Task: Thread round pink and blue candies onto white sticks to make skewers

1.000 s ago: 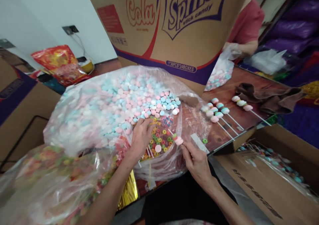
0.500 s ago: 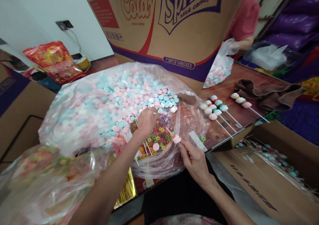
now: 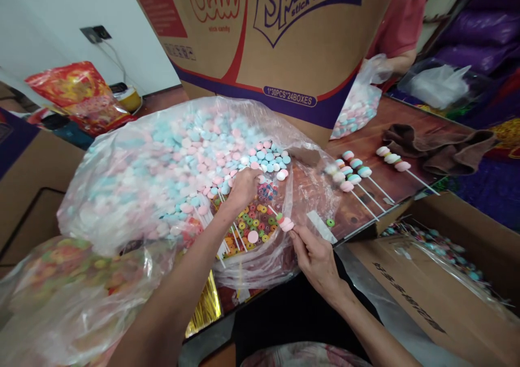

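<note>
My left hand (image 3: 244,187) is at the lower right edge of the pile of pink, blue and white candies (image 3: 195,145) in a clear plastic bag. Its fingertips are pinched at a pink candy, partly hidden by the hand. With its fingers closed, my right hand (image 3: 312,250) holds a candy stick (image 3: 285,223) bearing pink pieces and a green ring, its bare tip pointing up and left. Between the hands lie colourful ring candies (image 3: 258,220) with a round pink candy on them. Several white sticks (image 3: 233,226) rest beside my left wrist.
Finished candy skewers (image 3: 353,169) and a brown cloth (image 3: 442,147) lie on the table's right. Behind stands a large carton (image 3: 260,47); an open box (image 3: 410,280) of skewers is lower right. A person in a pink shirt (image 3: 400,20) holds a candy bag (image 3: 359,107).
My left hand has moved slightly up and right along the candy edge, and a pink candy now shows at its fingertips. My right hand keeps its hold. The view has shifted slightly.
</note>
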{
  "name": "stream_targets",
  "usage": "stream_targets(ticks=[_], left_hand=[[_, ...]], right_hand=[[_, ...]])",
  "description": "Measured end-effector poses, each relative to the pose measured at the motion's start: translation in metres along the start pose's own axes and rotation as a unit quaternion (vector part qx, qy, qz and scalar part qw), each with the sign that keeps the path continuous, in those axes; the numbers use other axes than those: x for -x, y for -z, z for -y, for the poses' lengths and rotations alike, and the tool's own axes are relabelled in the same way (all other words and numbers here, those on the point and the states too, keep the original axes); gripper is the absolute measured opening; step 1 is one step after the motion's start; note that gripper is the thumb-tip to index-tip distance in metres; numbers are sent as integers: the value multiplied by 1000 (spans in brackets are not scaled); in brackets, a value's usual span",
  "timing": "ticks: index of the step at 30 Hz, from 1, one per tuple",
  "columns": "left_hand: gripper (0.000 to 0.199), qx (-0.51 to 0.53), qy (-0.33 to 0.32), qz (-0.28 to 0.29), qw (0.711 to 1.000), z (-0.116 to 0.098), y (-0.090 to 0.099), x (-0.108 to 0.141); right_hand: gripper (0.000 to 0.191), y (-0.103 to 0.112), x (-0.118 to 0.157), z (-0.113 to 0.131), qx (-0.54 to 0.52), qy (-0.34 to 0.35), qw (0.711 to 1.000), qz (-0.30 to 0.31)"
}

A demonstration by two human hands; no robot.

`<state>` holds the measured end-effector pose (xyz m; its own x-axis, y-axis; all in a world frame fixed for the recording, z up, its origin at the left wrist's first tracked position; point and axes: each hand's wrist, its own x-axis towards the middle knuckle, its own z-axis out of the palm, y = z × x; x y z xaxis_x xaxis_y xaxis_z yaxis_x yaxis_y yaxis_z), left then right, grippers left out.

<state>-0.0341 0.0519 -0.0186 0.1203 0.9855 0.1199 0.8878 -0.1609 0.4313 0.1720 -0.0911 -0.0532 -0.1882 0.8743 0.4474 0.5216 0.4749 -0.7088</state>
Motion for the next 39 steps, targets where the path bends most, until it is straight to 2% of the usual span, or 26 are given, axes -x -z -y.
stream_targets(ticks=[4,8,11,13,16,18,21,26,30,33,39], left_hand=[[28,2,-41,13,999,0,-2,6],[34,21,-46,-19,999,0,-5,11],[23,141,-6,-30,990,-3,-3,19],[22,274,12,-29,961,-7,1,30],[29,441,32,-36,896,-18,6,49],[35,494,56,-40,867,-25,5,61],[36,512,78,-46,854,-31,1,70],[32,489,63,-81,866,-30,-10,75],[26,407,35,-114,906,-22,-17,78],[23,346,3,-114,931,-20,-19,80],[20,269,-20,-97,958,-32,-20,81]], right_hand=[[19,1,0,1,-17,-15,1000,-1],[20,4,-4,3,-36,-50,998,-1],[22,7,-8,4,-65,-97,993,19],[25,8,-10,5,-85,-121,988,33],[28,10,-13,5,-108,-136,984,49],[26,10,-14,7,-118,-140,982,53],[27,10,-15,10,-127,-141,980,58],[28,10,-16,14,-123,-142,980,68],[32,10,-17,12,-107,-157,979,73],[32,10,-17,10,-111,-156,978,86],[30,9,-17,8,-125,-167,975,80]])
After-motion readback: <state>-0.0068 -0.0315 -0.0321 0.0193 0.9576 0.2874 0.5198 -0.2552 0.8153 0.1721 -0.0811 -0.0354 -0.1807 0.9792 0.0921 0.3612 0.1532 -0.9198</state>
